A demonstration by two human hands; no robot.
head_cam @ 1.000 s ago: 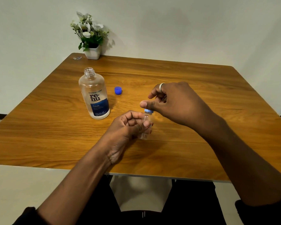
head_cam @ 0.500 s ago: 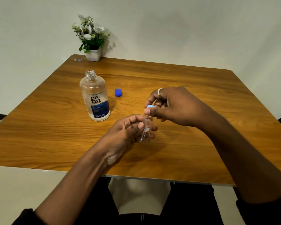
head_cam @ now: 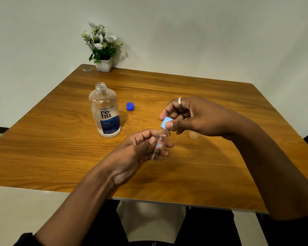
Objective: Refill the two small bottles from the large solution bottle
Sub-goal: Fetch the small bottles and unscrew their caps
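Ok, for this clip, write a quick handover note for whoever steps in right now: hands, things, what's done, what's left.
Left hand grips a small bottle, tilted, above the table.
Right hand pinches its light-blue cap at the neck; whether on or off is unclear.
Large solution bottle stands open to the left; its blue cap lies beside it.
A second small bottle is mostly hidden behind the right hand.
Done: large bottle opened.
Left: fill levels cannot be read, so check both small bottles, pour where needed, recap all.
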